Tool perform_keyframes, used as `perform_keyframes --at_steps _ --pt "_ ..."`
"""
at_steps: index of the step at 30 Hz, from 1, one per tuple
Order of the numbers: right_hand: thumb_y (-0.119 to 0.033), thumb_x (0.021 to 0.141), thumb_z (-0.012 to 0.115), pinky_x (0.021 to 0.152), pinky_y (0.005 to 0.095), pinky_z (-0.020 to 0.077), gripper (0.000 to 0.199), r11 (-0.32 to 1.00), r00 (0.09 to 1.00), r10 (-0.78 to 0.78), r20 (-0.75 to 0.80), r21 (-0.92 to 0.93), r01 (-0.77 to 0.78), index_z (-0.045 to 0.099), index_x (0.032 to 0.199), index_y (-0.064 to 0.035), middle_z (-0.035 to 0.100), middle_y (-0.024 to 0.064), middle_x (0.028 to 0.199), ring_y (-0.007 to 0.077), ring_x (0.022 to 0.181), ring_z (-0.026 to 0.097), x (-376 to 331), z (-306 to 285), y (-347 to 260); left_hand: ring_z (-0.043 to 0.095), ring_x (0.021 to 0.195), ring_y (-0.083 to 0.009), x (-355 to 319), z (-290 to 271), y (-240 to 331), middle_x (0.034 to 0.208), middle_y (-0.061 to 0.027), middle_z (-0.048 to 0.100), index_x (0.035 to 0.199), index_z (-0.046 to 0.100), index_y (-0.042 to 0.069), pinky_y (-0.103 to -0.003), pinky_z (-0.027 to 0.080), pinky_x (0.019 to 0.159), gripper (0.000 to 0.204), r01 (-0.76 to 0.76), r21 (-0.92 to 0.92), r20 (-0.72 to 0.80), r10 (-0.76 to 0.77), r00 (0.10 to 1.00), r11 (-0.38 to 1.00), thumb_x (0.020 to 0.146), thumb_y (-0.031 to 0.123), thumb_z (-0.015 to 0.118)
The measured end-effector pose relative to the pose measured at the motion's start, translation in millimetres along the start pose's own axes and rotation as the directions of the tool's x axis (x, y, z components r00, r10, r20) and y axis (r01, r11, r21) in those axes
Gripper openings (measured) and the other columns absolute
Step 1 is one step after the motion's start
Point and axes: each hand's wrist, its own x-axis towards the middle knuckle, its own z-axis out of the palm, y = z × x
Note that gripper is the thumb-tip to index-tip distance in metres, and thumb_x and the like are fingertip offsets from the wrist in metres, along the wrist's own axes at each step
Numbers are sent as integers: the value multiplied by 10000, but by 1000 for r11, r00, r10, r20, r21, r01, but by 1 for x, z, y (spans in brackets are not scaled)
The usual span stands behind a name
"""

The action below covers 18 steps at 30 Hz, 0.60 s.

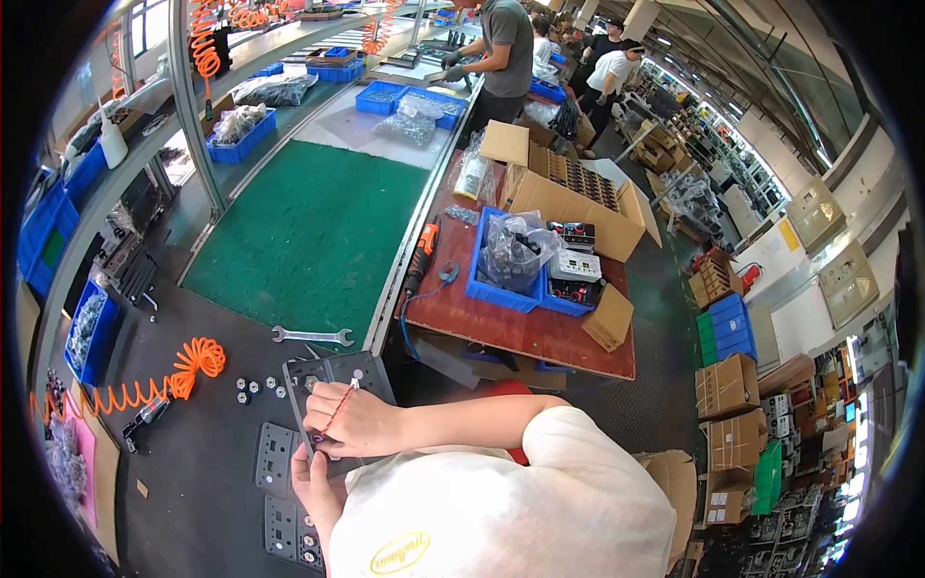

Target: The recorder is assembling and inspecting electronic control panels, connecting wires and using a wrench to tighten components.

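Dark metal bracket [335,370] — we log it under our right hand [355,421], fingers curled, grip hidden — its near edge pinched by our left hand [319,485].

Tabletop [188,462]: dark grey. Directly on it: silver double-ended wrench [312,336], far edge; loose cluster of round metal fittings [254,387]; two dark perforated plates [274,455], near side; hand tool [149,412] with orange coiled hose [198,358], left; small tan scrap [143,489].

Wide fisheye view from the head, steeply downward, near left hand [319,485] and right hand [353,422].
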Motion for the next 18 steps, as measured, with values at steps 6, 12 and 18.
perform_keyframes --at_steps 6,12,18 --pt "-214 698 708 820 364 445 221 1000 997 -4 80 15 3 557 761 -65 520 55 827 237 902 511 -2 6 4 608 962 -199 4 -3 1 1083 -113 588 1144 505 8 -370 535 841 326 65 -27 45 -63 997 998 854 62 645" --pt "-213 701 706 787 354 441 217 997 995 70 69 37 -73 567 780 -66 522 43 832 223 890 509 -3 14 6 610 964 -204 10 -9 -1 1091 -112 589 1145 507 8 -381 536 840 318 61 6 36 -61 998 998 860 68 634" --pt "-150 704 651 801 340 435 114 990 985 -143 94 21 142 566 723 -77 538 33 815 201 884 508 7 5 14 607 965 -205 10 -10 3 1094 -113 591 1152 508 7 -403 535 842 309 110 -43 50 -108 993 993 869 73 615"
